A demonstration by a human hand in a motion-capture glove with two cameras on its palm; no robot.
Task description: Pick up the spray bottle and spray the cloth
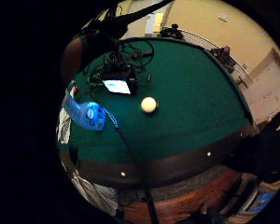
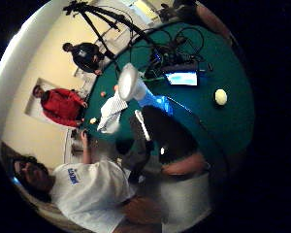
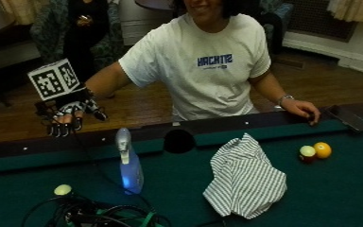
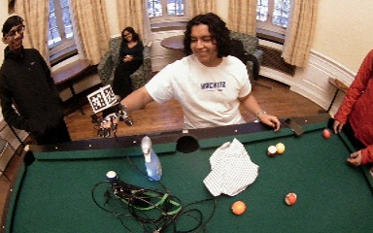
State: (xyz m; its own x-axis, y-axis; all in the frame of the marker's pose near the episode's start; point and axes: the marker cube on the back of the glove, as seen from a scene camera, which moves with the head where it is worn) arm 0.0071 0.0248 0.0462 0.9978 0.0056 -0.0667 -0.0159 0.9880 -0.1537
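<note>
A pale blue spray bottle (image 3: 130,163) with a white trigger head stands upright on the green felt of the pool table (image 3: 332,189), a little in from the near rail. A striped white cloth (image 3: 244,177) lies crumpled on the felt to the bottle's right. My gloved right hand (image 3: 68,116) hangs in the air above the rail, to the left of the bottle and apart from it, fingers pointing down and holding nothing. The little finger side palm view shows the bottle (image 1: 86,113) on the felt; the thumb side palm view shows the bottle (image 2: 136,90) beside the cloth (image 2: 111,110).
A tangle of black cables (image 3: 93,213) and a small lit device (image 1: 117,86) lie on the felt in front of the bottle, with a white ball (image 3: 63,189) beside them. Two balls (image 3: 315,152) sit right of the cloth. The person's bare hand (image 3: 301,109) rests on the rail. A corner pocket (image 3: 179,141) opens behind the bottle.
</note>
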